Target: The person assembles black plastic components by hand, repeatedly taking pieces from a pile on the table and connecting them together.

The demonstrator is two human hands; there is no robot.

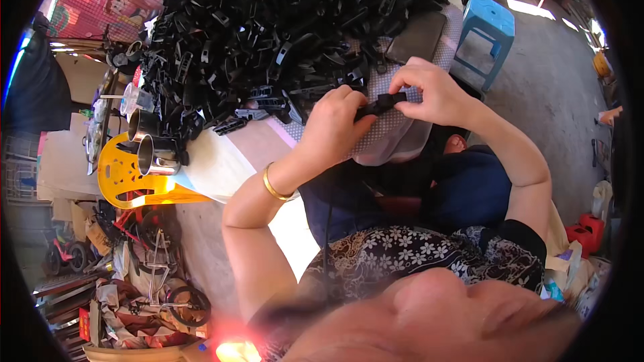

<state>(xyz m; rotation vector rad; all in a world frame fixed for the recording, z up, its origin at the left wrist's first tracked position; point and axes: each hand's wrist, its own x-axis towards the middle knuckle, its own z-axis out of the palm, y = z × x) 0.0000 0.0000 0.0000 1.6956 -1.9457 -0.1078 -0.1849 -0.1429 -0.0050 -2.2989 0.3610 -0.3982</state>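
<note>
A small black plastic part (384, 104) is pinched between my two hands, just over the near edge of the table. My left hand (335, 121) grips its left end with thumb and fingers. At its right end, my right hand (435, 92) closes thumb and forefinger on it. Its exact kind is hard to make out, since fingertips cover part of it. Beyond my hands spreads a large heap of black plastic parts (268, 33), many of them clip-like. A dark flat phone-like object (417, 37) lies beside the heap, past my right hand.
A patterned cloth (231, 157) covers the table. Steel mugs (157, 155) stand at its left edge by a yellow plastic chair (111, 174). A blue stool (492, 17) is at the far right; a red container (590, 231) sits lower right. Bicycles and clutter (151, 275) fill the lower left.
</note>
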